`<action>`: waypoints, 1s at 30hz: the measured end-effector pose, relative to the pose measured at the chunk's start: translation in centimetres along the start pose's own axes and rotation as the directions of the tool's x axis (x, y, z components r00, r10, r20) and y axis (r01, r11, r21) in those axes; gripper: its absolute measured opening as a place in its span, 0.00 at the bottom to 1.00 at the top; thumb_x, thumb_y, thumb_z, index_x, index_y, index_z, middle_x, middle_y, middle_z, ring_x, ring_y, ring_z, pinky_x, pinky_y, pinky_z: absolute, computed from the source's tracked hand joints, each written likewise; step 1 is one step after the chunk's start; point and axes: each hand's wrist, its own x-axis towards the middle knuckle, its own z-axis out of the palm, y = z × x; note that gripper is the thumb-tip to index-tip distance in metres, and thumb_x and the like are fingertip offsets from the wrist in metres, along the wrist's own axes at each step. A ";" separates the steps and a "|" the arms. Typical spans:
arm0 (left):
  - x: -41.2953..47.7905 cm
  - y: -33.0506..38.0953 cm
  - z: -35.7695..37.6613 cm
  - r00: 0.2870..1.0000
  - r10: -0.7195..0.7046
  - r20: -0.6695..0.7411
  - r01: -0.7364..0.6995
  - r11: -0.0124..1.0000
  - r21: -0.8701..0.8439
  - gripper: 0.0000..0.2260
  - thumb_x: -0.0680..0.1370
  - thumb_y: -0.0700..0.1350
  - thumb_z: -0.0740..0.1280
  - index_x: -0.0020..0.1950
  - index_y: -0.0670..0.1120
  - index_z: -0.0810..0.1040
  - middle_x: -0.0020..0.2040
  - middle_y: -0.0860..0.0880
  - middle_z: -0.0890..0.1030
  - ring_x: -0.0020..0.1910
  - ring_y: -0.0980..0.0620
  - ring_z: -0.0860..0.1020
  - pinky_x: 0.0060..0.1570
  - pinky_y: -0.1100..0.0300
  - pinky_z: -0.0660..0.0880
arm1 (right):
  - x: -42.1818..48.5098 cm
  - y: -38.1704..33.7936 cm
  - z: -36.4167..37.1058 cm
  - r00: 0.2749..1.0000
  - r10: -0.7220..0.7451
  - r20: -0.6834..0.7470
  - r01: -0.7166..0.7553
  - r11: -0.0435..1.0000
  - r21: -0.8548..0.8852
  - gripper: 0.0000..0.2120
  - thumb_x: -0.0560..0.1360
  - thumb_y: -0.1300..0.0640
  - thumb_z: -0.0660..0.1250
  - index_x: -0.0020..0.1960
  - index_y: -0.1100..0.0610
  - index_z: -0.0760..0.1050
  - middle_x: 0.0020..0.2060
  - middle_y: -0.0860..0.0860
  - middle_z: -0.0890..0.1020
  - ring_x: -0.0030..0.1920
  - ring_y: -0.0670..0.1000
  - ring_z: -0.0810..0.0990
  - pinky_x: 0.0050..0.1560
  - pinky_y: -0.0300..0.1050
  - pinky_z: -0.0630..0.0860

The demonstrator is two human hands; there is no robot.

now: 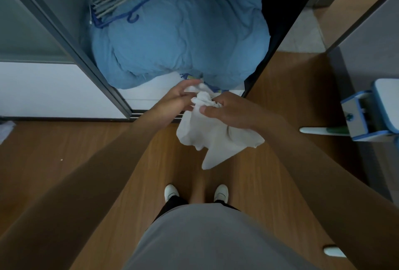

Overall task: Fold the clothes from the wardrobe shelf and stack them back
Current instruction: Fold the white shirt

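In front of the wardrobe [64, 38], both hands, left [179, 97] and right [226, 112], pinch a bunched white cloth [216, 140]; its loose tail could slip to the floor [64, 140]

Both arms outstretched, left hand [180, 97] loosely curled, right hand [228, 111] clenched

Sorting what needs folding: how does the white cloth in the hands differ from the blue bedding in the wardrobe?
The white cloth is small and hangs crumpled from both hands; the blue bedding is bulky and lies bundled in the wardrobe. The bedding bears hangers; the cloth bears nothing. Both are soft and unfolded.
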 end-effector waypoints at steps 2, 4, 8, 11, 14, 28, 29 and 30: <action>-0.5 -0.1 0.4 0.997 0.014 0.071 -0.003 0.989 -0.150 0.17 0.76 0.48 0.64 0.65 0.53 0.78 0.62 0.43 0.81 0.59 0.47 0.80 0.62 0.54 0.76 | -0.1 -0.1 -0.4 0.999 -0.007 -0.035 0.007 1.000 0.015 0.14 0.79 0.37 0.62 0.46 0.46 0.77 0.43 0.49 0.83 0.44 0.46 0.81 0.42 0.42 0.70; -1.0 -0.9 0.6 0.985 0.025 0.169 0.026 0.957 -0.289 0.22 0.81 0.51 0.59 0.72 0.41 0.72 0.68 0.36 0.76 0.64 0.42 0.77 0.67 0.50 0.72 | 0.2 -0.1 -0.8 0.998 -0.015 -0.065 0.017 1.000 0.026 0.22 0.79 0.38 0.61 0.50 0.56 0.80 0.45 0.57 0.83 0.44 0.52 0.82 0.41 0.43 0.69; -1.7 -2.1 0.8 0.954 0.051 0.297 -0.008 0.990 -0.144 0.17 0.80 0.54 0.65 0.68 0.50 0.77 0.65 0.44 0.81 0.64 0.47 0.79 0.63 0.53 0.77 | 0.4 -0.7 -1.0 0.995 -0.077 -0.070 0.079 0.996 0.027 0.28 0.79 0.39 0.62 0.56 0.66 0.78 0.49 0.64 0.82 0.48 0.61 0.81 0.41 0.46 0.70; -1.4 -2.3 1.5 0.985 -0.056 0.163 0.029 0.986 0.162 0.06 0.78 0.51 0.70 0.54 0.57 0.80 0.50 0.57 0.85 0.50 0.61 0.83 0.63 0.48 0.77 | 0.4 -1.3 -1.1 0.990 -0.133 -0.056 0.128 0.989 -0.075 0.24 0.80 0.43 0.64 0.54 0.65 0.80 0.46 0.64 0.82 0.41 0.57 0.80 0.38 0.41 0.69; -1.6 -2.2 1.5 0.991 -0.085 0.100 0.066 0.982 0.178 0.15 0.75 0.59 0.68 0.55 0.51 0.81 0.55 0.47 0.84 0.57 0.49 0.82 0.65 0.41 0.74 | 0.4 -1.8 -2.0 0.985 -0.163 -0.053 0.152 0.973 -0.171 0.17 0.78 0.48 0.69 0.49 0.64 0.81 0.39 0.61 0.81 0.37 0.55 0.77 0.37 0.46 0.68; -2.6 -1.1 1.6 0.984 -0.173 0.041 0.177 0.939 -0.295 0.13 0.77 0.59 0.70 0.57 0.54 0.84 0.56 0.51 0.86 0.55 0.51 0.84 0.48 0.55 0.82 | 1.7 6.8 -2.5 0.886 0.436 -0.159 0.001 0.341 0.940 0.25 0.77 0.38 0.66 0.64 0.55 0.79 0.62 0.56 0.82 0.64 0.59 0.80 0.69 0.59 0.72; -2.3 -0.9 1.5 0.984 -0.177 0.016 0.172 0.921 -0.349 0.14 0.79 0.57 0.68 0.60 0.53 0.83 0.58 0.50 0.85 0.56 0.50 0.84 0.50 0.53 0.82 | 1.4 7.8 -1.2 0.881 0.459 -0.111 -0.040 0.307 0.951 0.29 0.76 0.34 0.64 0.64 0.55 0.79 0.63 0.57 0.81 0.65 0.60 0.79 0.70 0.60 0.72; -2.1 -0.5 1.5 0.983 -0.186 0.004 0.173 0.906 -0.387 0.16 0.79 0.57 0.67 0.64 0.51 0.80 0.59 0.49 0.84 0.58 0.49 0.83 0.53 0.51 0.81 | 0.8 8.5 0.1 0.888 0.458 -0.039 -0.099 0.273 0.957 0.32 0.74 0.31 0.63 0.63 0.56 0.81 0.62 0.58 0.82 0.63 0.60 0.81 0.67 0.58 0.74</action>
